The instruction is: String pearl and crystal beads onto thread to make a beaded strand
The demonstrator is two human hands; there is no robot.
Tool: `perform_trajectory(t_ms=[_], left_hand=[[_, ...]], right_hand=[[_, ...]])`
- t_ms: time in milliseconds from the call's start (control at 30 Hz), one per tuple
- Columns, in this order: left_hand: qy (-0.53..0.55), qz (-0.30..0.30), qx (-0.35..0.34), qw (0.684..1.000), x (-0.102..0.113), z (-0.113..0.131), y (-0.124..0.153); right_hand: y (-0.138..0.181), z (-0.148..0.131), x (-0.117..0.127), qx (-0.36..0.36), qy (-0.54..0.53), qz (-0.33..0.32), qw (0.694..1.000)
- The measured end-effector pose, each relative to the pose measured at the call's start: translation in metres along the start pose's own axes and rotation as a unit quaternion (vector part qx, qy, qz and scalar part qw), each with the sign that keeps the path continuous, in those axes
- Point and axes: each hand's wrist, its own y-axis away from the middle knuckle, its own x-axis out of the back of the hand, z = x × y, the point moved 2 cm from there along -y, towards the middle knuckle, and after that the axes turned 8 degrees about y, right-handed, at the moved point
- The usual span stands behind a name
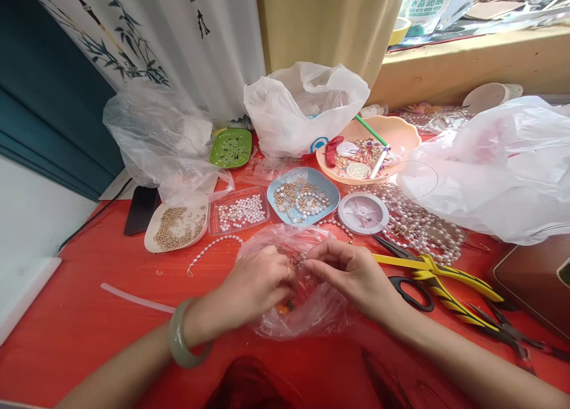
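Observation:
An open clear plastic bag [307, 326] lies on the red table in front of me, with small beads and an orange piece [284, 308] inside. Over its left side is my left hand [260, 281], its fingers curled down into the opening and their tips hidden. A green bangle [178, 335] circles that wrist. My right hand [350, 272] reaches in from the other side with thumb and forefinger pinched together. Whatever sits in that pinch is too small to name. A short pearl bead chain [214, 243] lies just beyond my left hand.
Behind the bag stand a dish of gold beads [151, 234], a clear tray of pearls [214, 219], a blue dish [276, 183] and a white spool [347, 222]. Pearl strands [427, 231], yellow-handled pliers [463, 281] and black-handled scissors [423, 305] lie at right. White bags [503, 165] rise behind.

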Motion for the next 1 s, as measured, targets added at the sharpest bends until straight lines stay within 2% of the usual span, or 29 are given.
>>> perform_trajectory(t_ms=[133, 200, 233, 300, 367, 433, 500, 567, 733, 1000], left_hand=[[-0.065, -0.014, 0.016, 0.998, -0.009, 0.003, 0.000], [-0.058, -0.014, 0.018, 0.998, -0.009, 0.004, 0.000], [-0.032, -0.006, 0.023, 0.999, -0.007, 0.004, 0.000], [0.087, 0.023, 0.058, 0.994, -0.002, 0.001, 0.000], [0.265, 0.052, 0.121, 0.955, 0.005, -0.005, -0.001], [0.423, 0.071, 0.169, 0.887, 0.009, -0.012, -0.003], [0.517, 0.087, 0.185, 0.831, 0.012, -0.017, -0.005], [0.565, 0.104, 0.182, 0.798, 0.013, -0.022, -0.007], [0.618, 0.098, 0.171, 0.761, 0.009, -0.024, -0.009], [0.640, 0.086, 0.164, 0.745, 0.005, -0.023, -0.010]], right_hand=[[0.000, -0.001, 0.001, -0.006, -0.005, -0.001, 1.000], [0.000, -0.001, 0.002, -0.005, -0.009, 0.000, 1.000], [0.000, -0.001, 0.002, -0.003, -0.011, 0.001, 1.000], [0.001, -0.001, 0.002, 0.000, -0.014, 0.002, 1.000], [0.001, -0.001, 0.001, -0.004, -0.018, -0.003, 1.000], [0.002, -0.002, 0.000, -0.010, -0.024, -0.009, 1.000], [0.003, -0.002, -0.001, -0.013, -0.035, -0.017, 0.999], [0.004, -0.003, -0.001, -0.018, -0.050, -0.030, 0.998], [0.004, -0.002, -0.003, -0.055, -0.109, -0.070, 0.990], [0.003, -0.003, -0.004, -0.087, -0.160, -0.093, 0.979]])
